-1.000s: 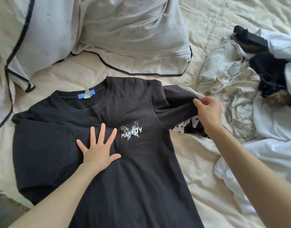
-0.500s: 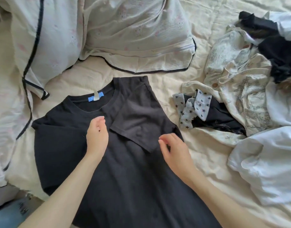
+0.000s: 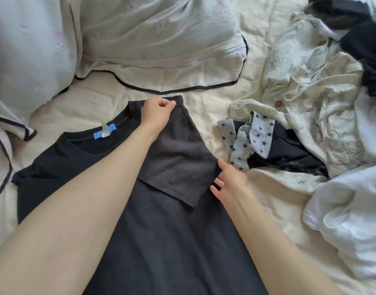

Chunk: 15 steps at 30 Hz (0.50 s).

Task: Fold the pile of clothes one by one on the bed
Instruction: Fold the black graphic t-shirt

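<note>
Black T-shirt [image 3: 165, 241] is lying face up across the cream bed [image 3: 206, 103] in front of me, its neck with the blue label [image 3: 104, 133] pointing toward the pillows. Its right side is lying turned in over the chest, with the sleeve [image 3: 178, 167] resting on top as a paler grey flap. I am pinching the shirt's top edge at the folded shoulder with my left hand [image 3: 156, 112], thumb and fingers curled together on the cloth. My right hand [image 3: 230, 182] is resting at the sleeve's outer edge, fingers relaxed and lightly spread, touching the fabric and gripping nothing. Both my bare forearms are reaching out over the shirt's body. Just to the right, the pile of clothes [image 3: 323, 128] is sitting in a heap: a star-printed grey piece [image 3: 246, 141] nearest the shirt, a cream patterned shirt with a brown button behind it, dark garments at the far corner and a white one [image 3: 351, 220] lower down. Two pale pillows [image 3: 159, 43] with dark piping are lying beyond the collar.
</note>
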Tool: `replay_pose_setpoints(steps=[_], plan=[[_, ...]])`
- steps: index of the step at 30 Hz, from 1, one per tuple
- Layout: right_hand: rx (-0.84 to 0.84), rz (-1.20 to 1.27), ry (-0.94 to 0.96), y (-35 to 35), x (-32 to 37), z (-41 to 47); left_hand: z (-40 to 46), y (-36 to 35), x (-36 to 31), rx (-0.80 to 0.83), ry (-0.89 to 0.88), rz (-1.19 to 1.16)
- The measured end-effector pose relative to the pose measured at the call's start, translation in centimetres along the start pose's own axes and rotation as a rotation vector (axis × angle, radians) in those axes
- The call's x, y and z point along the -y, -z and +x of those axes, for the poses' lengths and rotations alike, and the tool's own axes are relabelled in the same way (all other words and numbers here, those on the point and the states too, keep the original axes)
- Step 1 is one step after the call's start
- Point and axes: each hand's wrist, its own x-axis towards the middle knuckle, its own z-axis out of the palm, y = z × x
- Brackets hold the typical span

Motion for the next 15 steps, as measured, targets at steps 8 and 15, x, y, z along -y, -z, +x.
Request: replay_pose_setpoints(steps=[8, 15], plan=[[0.004, 0.032, 0.116, 0.9, -1.8, 0.4, 1.0, -1.8, 0.8, -0.084, -0.150, 0.035], [0.195, -0.278, 0.116, 2.0, -4.3, -0.1, -3.9, 1.2, 5.7, -0.179, -0.356, 0.612]])
